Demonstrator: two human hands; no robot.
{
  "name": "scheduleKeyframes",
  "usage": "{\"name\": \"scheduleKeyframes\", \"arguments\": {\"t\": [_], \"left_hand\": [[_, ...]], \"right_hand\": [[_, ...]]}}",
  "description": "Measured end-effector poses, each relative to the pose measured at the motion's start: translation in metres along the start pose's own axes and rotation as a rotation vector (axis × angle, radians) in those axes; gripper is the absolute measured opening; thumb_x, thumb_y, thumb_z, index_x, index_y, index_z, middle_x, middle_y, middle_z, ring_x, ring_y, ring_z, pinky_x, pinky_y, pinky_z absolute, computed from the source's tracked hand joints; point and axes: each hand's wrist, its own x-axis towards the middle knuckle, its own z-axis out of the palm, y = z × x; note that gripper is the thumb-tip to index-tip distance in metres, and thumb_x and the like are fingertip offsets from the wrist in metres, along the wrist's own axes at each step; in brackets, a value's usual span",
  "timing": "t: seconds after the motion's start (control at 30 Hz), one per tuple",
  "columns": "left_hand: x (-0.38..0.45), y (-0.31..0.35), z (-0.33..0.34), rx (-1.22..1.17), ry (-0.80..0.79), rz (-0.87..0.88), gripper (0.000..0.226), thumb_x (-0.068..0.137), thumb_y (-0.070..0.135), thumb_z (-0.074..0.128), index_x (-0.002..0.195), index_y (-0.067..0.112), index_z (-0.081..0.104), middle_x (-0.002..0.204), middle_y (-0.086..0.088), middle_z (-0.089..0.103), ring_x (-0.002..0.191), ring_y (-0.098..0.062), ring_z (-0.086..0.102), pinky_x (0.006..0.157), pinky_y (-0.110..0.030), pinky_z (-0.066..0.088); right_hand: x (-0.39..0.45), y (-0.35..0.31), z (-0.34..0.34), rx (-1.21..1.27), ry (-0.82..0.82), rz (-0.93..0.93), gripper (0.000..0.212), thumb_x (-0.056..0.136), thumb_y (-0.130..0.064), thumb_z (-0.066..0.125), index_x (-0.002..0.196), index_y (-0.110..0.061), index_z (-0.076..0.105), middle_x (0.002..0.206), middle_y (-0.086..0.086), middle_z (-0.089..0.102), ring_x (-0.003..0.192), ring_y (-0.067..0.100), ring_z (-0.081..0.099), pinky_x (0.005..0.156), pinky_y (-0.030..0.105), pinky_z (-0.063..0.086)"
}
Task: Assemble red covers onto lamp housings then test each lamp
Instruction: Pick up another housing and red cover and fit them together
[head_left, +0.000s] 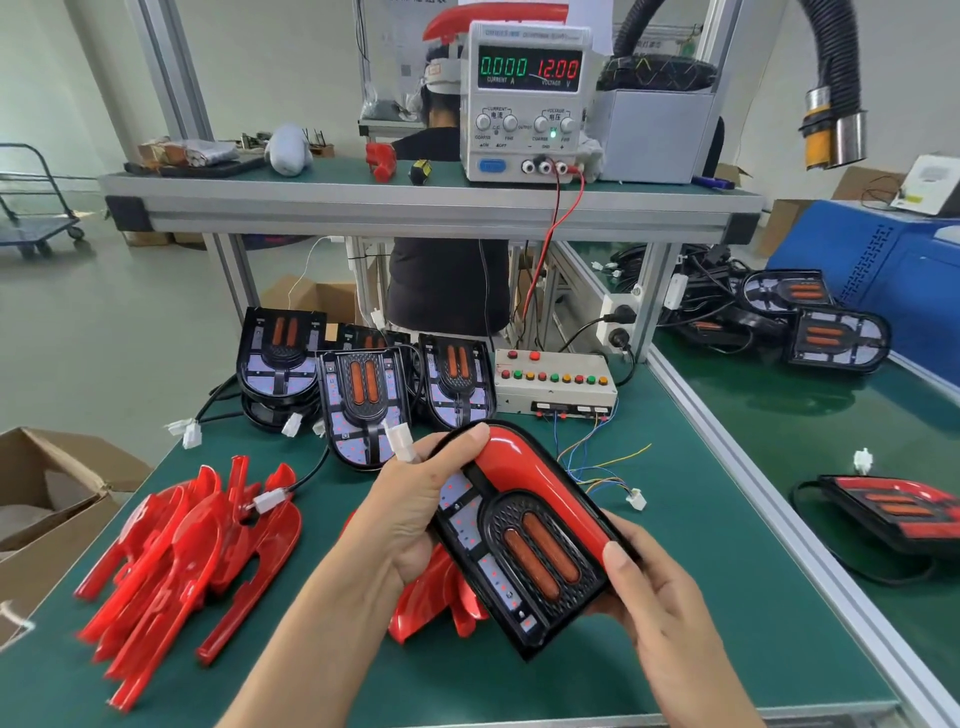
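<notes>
I hold a black lamp housing (524, 551) tilted above the green table, with a red cover (540, 473) lying along its upper and right side. My left hand (415, 509) grips the housing's left edge, thumb on the cover's top, and also holds a white connector (402, 441). My right hand (649, 587) grips the lower right edge, thumb on the cover. A pile of loose red covers (176, 551) lies at the left. Bare housings (363, 400) stand behind. A covered lamp (898, 509) lies at the right.
A test box with coloured buttons (556, 379) and loose wires sits behind the held lamp. A power supply (524, 98) reading 0.000 A and 12.00 V stands on the shelf. A cardboard box (47, 499) is at the left. A person sits behind the bench.
</notes>
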Motion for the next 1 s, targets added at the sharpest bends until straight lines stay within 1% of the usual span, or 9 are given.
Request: {"name": "scheduleKeyframes", "arguments": {"t": [0.1,0.2,0.27,0.37,0.47,0.57,0.73,0.83,1.0], "left_hand": [[-0.003,0.001,0.0,-0.028,-0.013,0.007,0.035,0.067,0.027,0.085,0.097,0.01,0.078,0.097,-0.016,0.076,0.08,-0.026,0.073,0.082,-0.038,0.061],[-0.006,0.001,0.0,-0.035,-0.008,0.003,0.041,0.071,0.024,0.083,0.106,0.006,0.075,0.101,-0.018,0.076,0.086,-0.029,0.072,0.091,-0.043,0.059],[-0.007,0.003,0.001,-0.048,-0.01,-0.015,0.046,0.075,0.021,0.08,0.116,0.001,0.072,0.104,-0.019,0.075,0.089,-0.03,0.071,0.095,-0.045,0.058],[-0.01,0.004,0.002,-0.083,-0.02,-0.04,0.047,0.08,0.015,0.077,0.122,-0.002,0.067,0.104,-0.019,0.073,0.088,-0.031,0.069,0.094,-0.046,0.057],[-0.012,0.005,0.002,-0.126,-0.036,-0.045,0.047,0.082,0.011,0.074,0.126,-0.004,0.064,0.104,-0.021,0.07,0.087,-0.032,0.067,0.098,-0.049,0.054],[-0.013,0.005,0.002,-0.122,-0.051,-0.043,0.039,0.082,0.01,0.074,0.12,0.002,0.066,0.101,-0.02,0.07,0.086,-0.032,0.067,0.098,-0.049,0.054],[-0.011,0.002,0.002,-0.14,-0.074,-0.024,0.04,0.071,0.011,0.078,0.109,0.006,0.066,0.093,-0.017,0.071,0.078,-0.029,0.069,0.082,-0.042,0.06],[-0.01,0.0,0.002,-0.13,-0.086,-0.009,0.035,0.068,0.011,0.08,0.1,0.008,0.067,0.089,-0.016,0.071,0.072,-0.027,0.069,0.073,-0.037,0.062],[-0.009,-0.005,0.004,-0.123,-0.043,0.016,0.022,0.068,0.011,0.079,0.087,0.01,0.068,0.085,-0.015,0.071,0.07,-0.026,0.069,0.071,-0.036,0.061]], "right_hand": [[0.0,0.002,0.001,-0.046,0.015,-0.021,0.03,0.098,-0.04,0.059,0.126,-0.035,0.068,0.12,0.006,0.074,0.111,0.025,0.07,0.096,0.046,0.056],[-0.001,0.004,0.002,-0.07,0.044,-0.024,0.031,0.095,-0.035,0.055,0.121,-0.038,0.07,0.115,0.007,0.076,0.105,0.029,0.071,0.096,0.052,0.056],[-0.001,0.005,0.003,-0.075,0.045,-0.019,0.031,0.095,-0.035,0.055,0.122,-0.036,0.07,0.116,0.006,0.076,0.108,0.026,0.071,0.1,0.056,0.053],[-0.003,0.006,0.002,-0.101,0.029,-0.01,0.032,0.097,-0.034,0.053,0.125,-0.036,0.068,0.122,0.004,0.074,0.115,0.023,0.069,0.106,0.055,0.049],[-0.003,0.005,0.0,-0.142,0.004,-0.009,0.034,0.099,-0.045,0.056,0.131,-0.036,0.064,0.127,0.0,0.072,0.121,0.021,0.066,0.111,0.053,0.044],[-0.002,0.005,-0.002,-0.136,-0.012,-0.02,0.049,0.091,-0.056,0.058,0.133,-0.033,0.063,0.129,0.002,0.071,0.123,0.022,0.065,0.112,0.053,0.042],[-0.002,0.008,-0.005,-0.092,-0.038,-0.021,0.058,0.089,-0.065,0.064,0.136,-0.031,0.061,0.134,0.005,0.068,0.125,0.025,0.063,0.109,0.048,0.049],[-0.001,0.011,-0.007,-0.082,-0.055,-0.006,0.06,0.088,-0.066,0.065,0.136,-0.031,0.061,0.135,0.006,0.067,0.126,0.026,0.063,0.108,0.044,0.049],[-0.001,0.012,-0.007,-0.103,-0.03,-0.008,0.061,0.084,-0.072,0.064,0.133,-0.035,0.062,0.132,0.002,0.069,0.125,0.021,0.063,0.108,0.042,0.047]]}}
